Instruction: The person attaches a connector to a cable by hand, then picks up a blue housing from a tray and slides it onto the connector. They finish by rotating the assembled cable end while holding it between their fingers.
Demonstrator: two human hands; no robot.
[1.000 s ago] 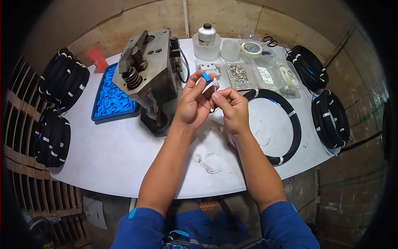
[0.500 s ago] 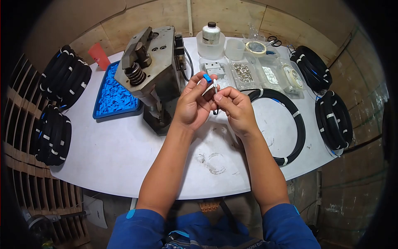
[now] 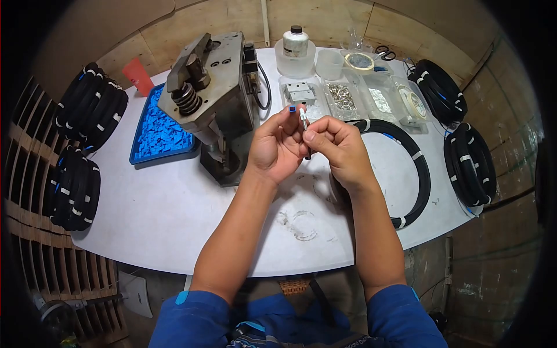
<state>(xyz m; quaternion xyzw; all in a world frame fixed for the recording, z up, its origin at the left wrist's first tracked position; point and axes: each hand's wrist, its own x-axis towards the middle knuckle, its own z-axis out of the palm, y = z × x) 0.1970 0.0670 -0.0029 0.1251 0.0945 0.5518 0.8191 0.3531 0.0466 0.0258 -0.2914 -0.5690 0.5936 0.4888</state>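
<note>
My left hand [image 3: 270, 149], palm turned up, pinches a small blue plastic housing [image 3: 293, 109] between thumb and fingertips; its open end faces me. Close beside it, my right hand [image 3: 343, 149] grips a thin cable connector [image 3: 303, 118] with a whitish tip and a metal body, between thumb and forefinger. The connector's tip points up and away, right at my left fingertips. A short dark piece of cable [image 3: 308, 155] shows below the fingers. Under and behind my right hand lies a coil of black cable [image 3: 422, 180] bound with white tape.
A metal press [image 3: 229, 75] stands left of my hands, beside a blue tray [image 3: 165, 159] of blue housings. Clear boxes with metal parts [image 3: 342, 97], a white bottle [image 3: 295, 42], tape [image 3: 360, 61] and scissors [image 3: 385, 53] are behind. More cable coils [image 3: 469, 168] sit at both sides.
The blue housing has turned so its open end shows. My right hand and the connector have shifted slightly right and toward me; the view has tilted a little.
</note>
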